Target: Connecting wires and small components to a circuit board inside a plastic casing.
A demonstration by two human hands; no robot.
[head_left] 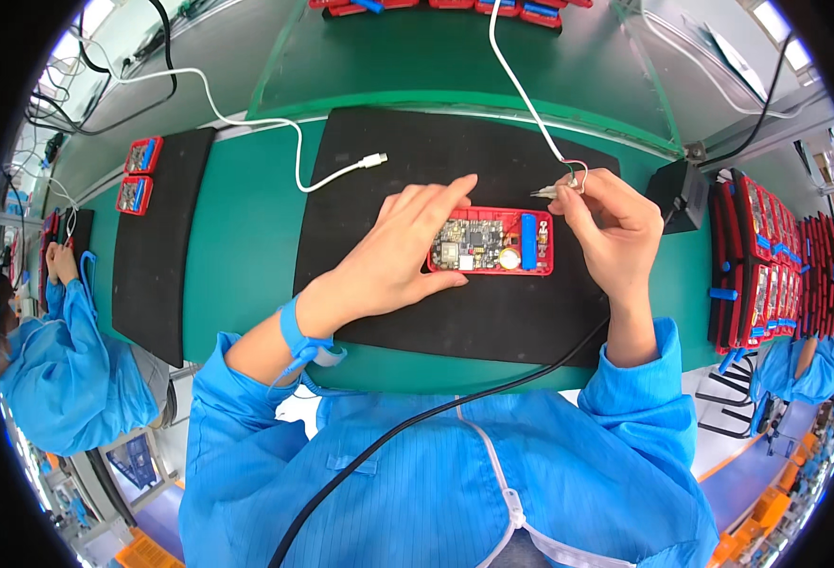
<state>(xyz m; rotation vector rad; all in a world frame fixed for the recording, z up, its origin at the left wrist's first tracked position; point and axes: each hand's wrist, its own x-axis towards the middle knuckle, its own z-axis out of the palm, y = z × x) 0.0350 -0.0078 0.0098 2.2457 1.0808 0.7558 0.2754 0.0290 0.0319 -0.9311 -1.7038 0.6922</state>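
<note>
A red plastic case [540, 269] lies on the black mat in front of me, its inside facing up with a green circuit board [478, 238], a blue cylindrical cell and a round silver part. My left hand [400, 248] grips its left end, fingers along the far edge and thumb at the near edge; a blue strap circles that wrist. Just above the case's right end, my right hand [615, 220] pinches a small pointed connector [544, 192] with thin loose wires, at the end of a white cable [523, 85]. Whether its tip touches the case is unclear.
A second white cable with a metal plug [371, 160] lies at the far left of the black mat [417, 327]. Stacked red cases [762, 256] and a black box [679, 197] stand right. Two red cases [135, 194] sit left. A black cable [417, 414] crosses before me. Co-workers sit on both sides.
</note>
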